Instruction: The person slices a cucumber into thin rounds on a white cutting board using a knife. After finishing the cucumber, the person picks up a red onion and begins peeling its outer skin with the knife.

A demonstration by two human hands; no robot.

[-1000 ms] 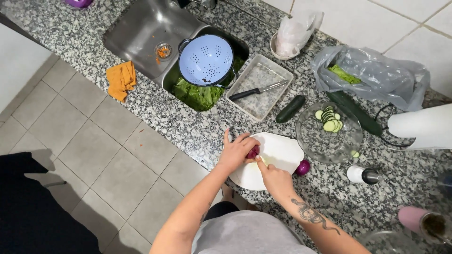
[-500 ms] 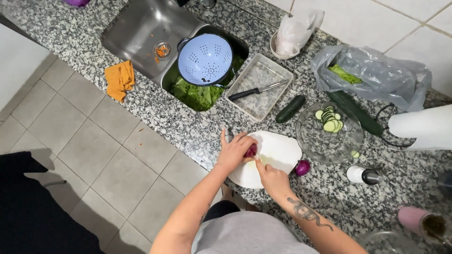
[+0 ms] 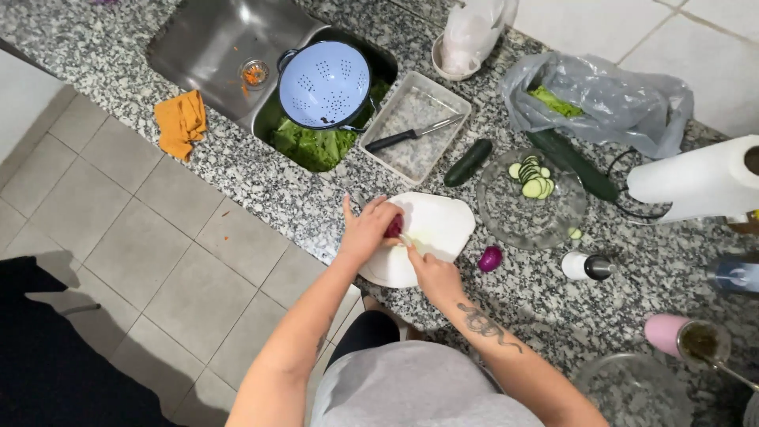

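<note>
Step in hand: cutting a red onion (image 3: 394, 227) on the white cutting board (image 3: 443, 225); judged to be mid-cut, since the purple piece was pinned at the board's near-left part and a pale blade or sliver lay just beside it.
Left hand (image 3: 365, 232): closed over the red onion from the sink side, fingers curled on top, thumb spread out to the left; holding it down on the board.
Right hand (image 3: 431, 273): narrow grip, apparently on a knife handle; the tool itself was too small and hidden to confirm.
Onion location: on the cutting board, under the left fingertips, touching the board.
Second purple piece (image 3: 491, 258): on the granite counter (image 3: 261, 190) just off the board's right edge, untouched.
Nearby: glass bowl (image 3: 506, 213) with cucumber slices (image 3: 531, 175) to the right of the board; whole cucumber (image 3: 468, 162) beyond the board; metal tray (image 3: 403, 154) holding a black-handled knife (image 3: 411, 136).
Sink (image 3: 205, 39): blue colander (image 3: 326, 84) resting over green leaves (image 3: 308, 146).
Next move, judged: further strokes would call for the left fingertips tucked back from the blade, and a firm hold so the rounded onion would not roll.
</note>
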